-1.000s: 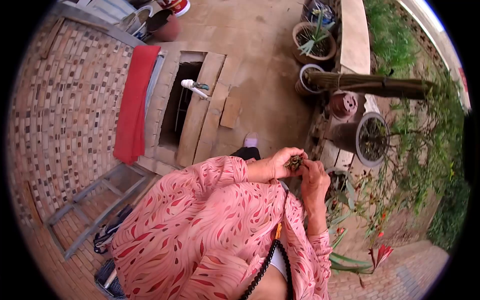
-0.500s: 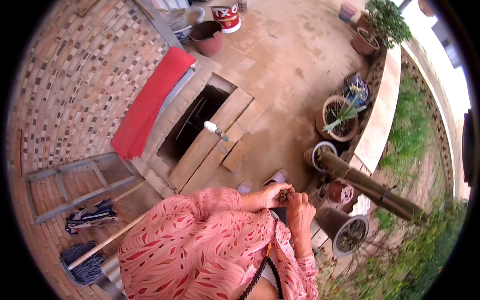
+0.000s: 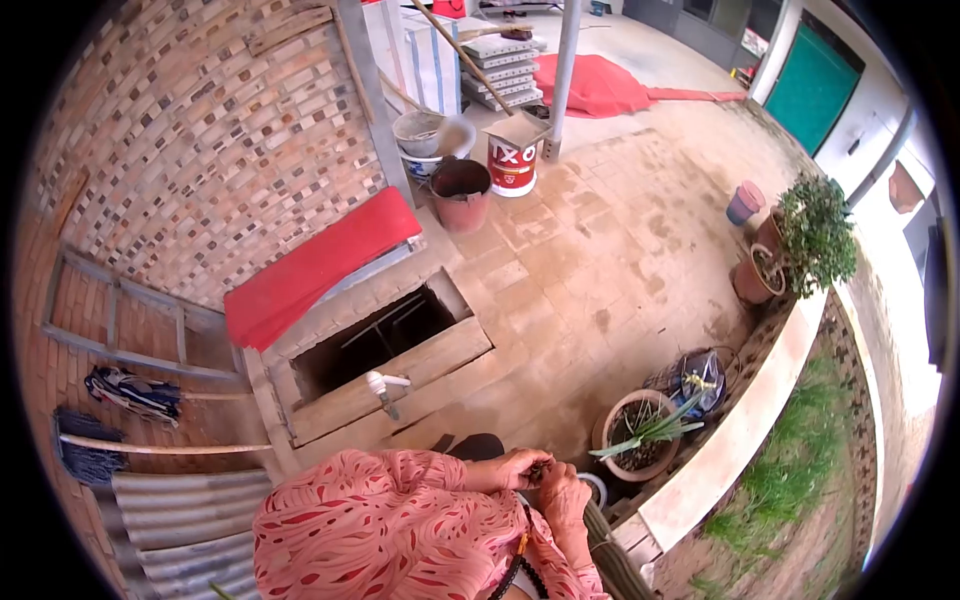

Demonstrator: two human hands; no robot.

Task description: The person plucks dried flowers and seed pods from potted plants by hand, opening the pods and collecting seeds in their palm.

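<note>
Both hands are together low in the view, in front of the pink patterned shirt (image 3: 370,520). My left hand (image 3: 520,468) is curled around a small clump of brown dried plant material (image 3: 538,473). Touching the same clump with closed fingers is my right hand (image 3: 566,497), whose back faces the camera. The fingertips of both hands meet at the clump, and part of it is hidden by them. A pale-rimmed pot (image 3: 594,489) shows just beyond my right hand.
An open rectangular pit (image 3: 375,345) lies ahead on the left, with a white-topped tap (image 3: 382,388) at its edge. Buckets (image 3: 462,196) stand farther off. A potted plant (image 3: 640,437) sits beside the low wall (image 3: 740,455) on the right. Mops (image 3: 90,445) lie at left.
The view has swung up and to the right, bringing in the far courtyard, red cloth and green door. Both hands now appear lower in view, still together on the clump.
</note>
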